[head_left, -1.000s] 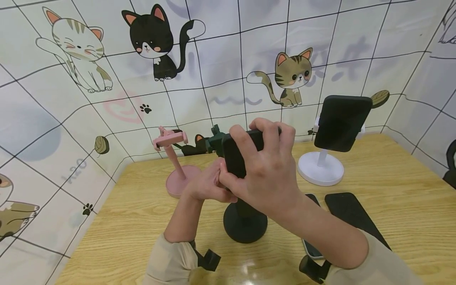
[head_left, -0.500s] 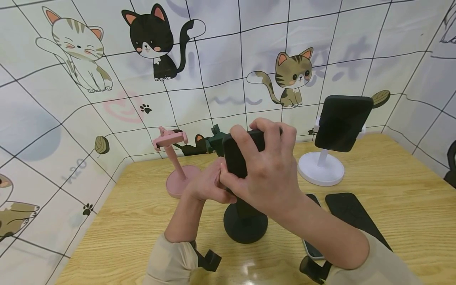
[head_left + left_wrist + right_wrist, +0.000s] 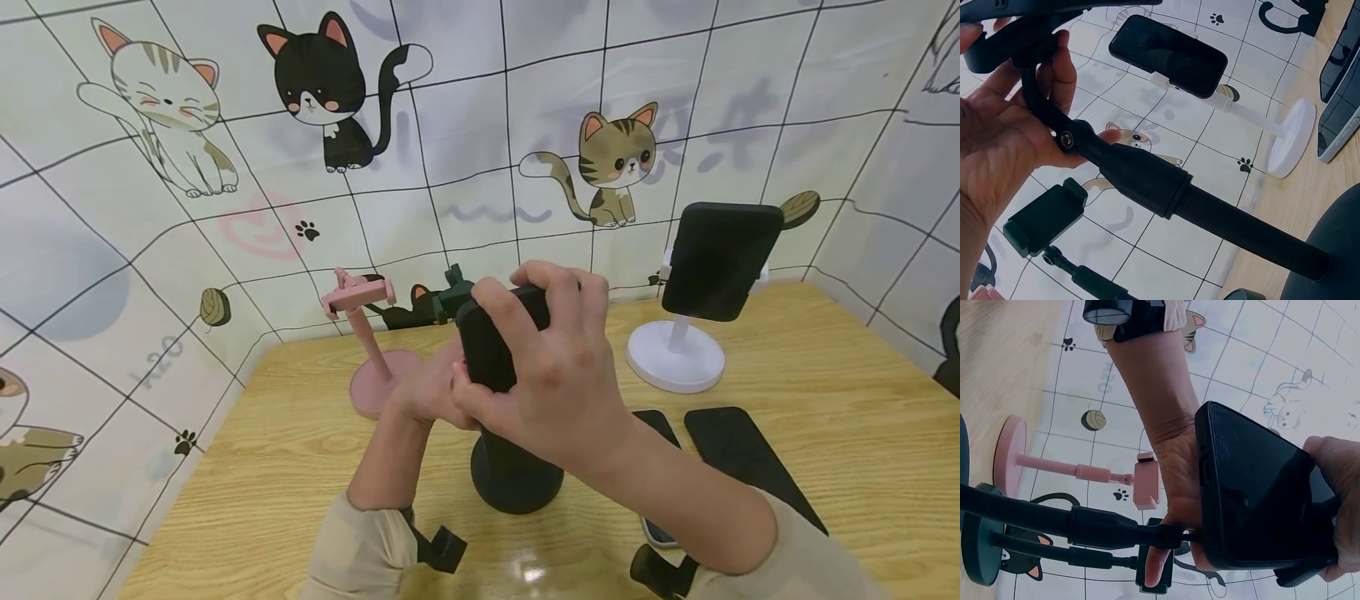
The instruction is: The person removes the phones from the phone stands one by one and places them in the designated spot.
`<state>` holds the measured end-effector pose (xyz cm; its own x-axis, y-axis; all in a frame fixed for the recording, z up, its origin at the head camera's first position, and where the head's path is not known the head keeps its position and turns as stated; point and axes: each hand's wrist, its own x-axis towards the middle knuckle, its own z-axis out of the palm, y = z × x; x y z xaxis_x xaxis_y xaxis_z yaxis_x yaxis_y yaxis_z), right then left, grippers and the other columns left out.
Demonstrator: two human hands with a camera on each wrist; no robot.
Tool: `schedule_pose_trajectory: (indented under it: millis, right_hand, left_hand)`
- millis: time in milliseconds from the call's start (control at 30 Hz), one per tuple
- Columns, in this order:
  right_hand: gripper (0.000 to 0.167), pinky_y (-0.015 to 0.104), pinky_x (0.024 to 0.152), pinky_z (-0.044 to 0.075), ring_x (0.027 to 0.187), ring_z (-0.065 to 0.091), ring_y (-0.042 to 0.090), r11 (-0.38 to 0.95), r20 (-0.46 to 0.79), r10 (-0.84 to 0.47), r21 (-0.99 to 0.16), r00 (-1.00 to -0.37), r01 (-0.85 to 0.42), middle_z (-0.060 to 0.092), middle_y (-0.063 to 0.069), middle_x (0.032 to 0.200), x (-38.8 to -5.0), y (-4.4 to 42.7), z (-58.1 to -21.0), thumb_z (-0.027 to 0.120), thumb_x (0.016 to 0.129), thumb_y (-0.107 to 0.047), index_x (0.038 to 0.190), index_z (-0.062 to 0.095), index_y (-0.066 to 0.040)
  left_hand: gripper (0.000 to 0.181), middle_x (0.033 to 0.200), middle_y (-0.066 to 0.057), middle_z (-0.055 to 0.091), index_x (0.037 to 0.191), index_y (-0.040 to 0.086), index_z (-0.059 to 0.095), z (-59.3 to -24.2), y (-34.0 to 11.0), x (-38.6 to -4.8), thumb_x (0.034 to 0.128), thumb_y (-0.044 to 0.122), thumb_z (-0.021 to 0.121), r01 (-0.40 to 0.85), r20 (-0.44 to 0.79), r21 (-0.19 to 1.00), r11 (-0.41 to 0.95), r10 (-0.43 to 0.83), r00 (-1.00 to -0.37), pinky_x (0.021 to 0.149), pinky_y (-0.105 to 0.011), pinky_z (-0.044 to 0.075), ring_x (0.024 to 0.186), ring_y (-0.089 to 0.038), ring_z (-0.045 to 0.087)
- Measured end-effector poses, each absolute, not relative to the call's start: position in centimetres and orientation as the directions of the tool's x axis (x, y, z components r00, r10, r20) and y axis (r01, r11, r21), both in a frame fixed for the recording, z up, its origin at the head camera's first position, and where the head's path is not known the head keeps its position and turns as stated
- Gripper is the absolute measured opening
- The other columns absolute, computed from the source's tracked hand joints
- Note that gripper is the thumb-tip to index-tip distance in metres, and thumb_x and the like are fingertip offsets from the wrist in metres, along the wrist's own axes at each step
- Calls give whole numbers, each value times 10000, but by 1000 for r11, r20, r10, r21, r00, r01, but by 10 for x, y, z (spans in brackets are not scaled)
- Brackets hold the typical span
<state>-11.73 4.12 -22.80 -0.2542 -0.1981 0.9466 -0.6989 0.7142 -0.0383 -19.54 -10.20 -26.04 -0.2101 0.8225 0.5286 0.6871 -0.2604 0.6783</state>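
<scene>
A black phone (image 3: 487,346) sits at the head of a black phone stand (image 3: 1147,178), above its round base (image 3: 517,479). My right hand (image 3: 555,371) grips the phone from above, fingers bent over its top edge and thumb on the near side. In the right wrist view the screen is dark, and a clamp part shows by the right hand (image 3: 1344,500). My left hand (image 3: 431,387) reaches in behind the phone. Its fingers hold the stand's bent neck below the clamp, as the left wrist view shows. Part of the clamp is hidden by the hands.
A pink phone stand (image 3: 371,354) is at the back left. Behind my hands stands a dark green one (image 3: 453,293). At the right, a white stand (image 3: 677,358) bears a phone (image 3: 722,260). Two phones lie on the table, one black (image 3: 738,450), one pale-edged (image 3: 660,425).
The phone's top has tipped down and a little left, and its lower end shows more. My right hand has moved down with it. The left hand has hardly moved.
</scene>
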Motion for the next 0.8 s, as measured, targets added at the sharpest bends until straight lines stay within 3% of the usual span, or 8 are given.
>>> schedule_pose_trajectory:
  millis: [100,300,367,500,600,800]
  right_hand:
    - [462,499,724,292,940,391,398,701,950,-199,-34,-241,-712,436,238,1003,-117,40,-228,651,669,-284,1053,507,-69]
    - [494,480,721,314,966,377,385,709,949,-201,-29,-242,-705,426,214,1038,-120,41,-231,661,663,-299,1075,511,-73]
    - [504,484,731,310,972,382,376,702,948,-209,-25,-239,-711,426,212,1043,-120,41,-231,670,657,-297,1080,514,-72]
    - [487,493,732,302,964,384,383,683,949,-220,-14,-224,-730,427,225,1035,-119,41,-230,649,671,-297,1076,514,-63]
    - [469,495,721,299,947,376,401,668,951,-222,-13,-215,-744,429,240,1021,-118,41,-227,634,681,-294,1069,514,-60]
    - [440,501,740,295,951,397,399,651,957,-222,3,-187,-759,437,249,1011,-119,40,-227,603,715,-309,1069,528,-58]
  left_hand:
    - [401,777,-122,453,979,-101,424,-261,-103,-195,602,-108,559,751,546,620,-225,812,-208,589,-321,426,675,-195,458]
    - [358,779,-125,461,981,-110,436,-263,-102,-196,647,-68,558,727,541,650,-223,807,-236,593,-322,428,680,-184,460]
    - [349,799,-134,459,1000,-118,424,-264,-103,-197,708,-14,584,713,534,663,-226,811,-240,610,-328,431,698,-182,461]
    - [434,801,-125,451,999,-115,422,-266,-102,-199,827,244,594,712,539,659,-241,812,-224,609,-329,427,691,-177,457]
    - [522,778,-112,446,982,-115,420,-267,-100,-200,834,364,567,681,540,681,-269,812,-220,583,-336,419,663,-175,449]
    - [626,832,-49,469,1025,-178,366,-270,-101,-200,816,353,624,606,517,749,-268,808,-281,630,-337,429,727,-141,462]
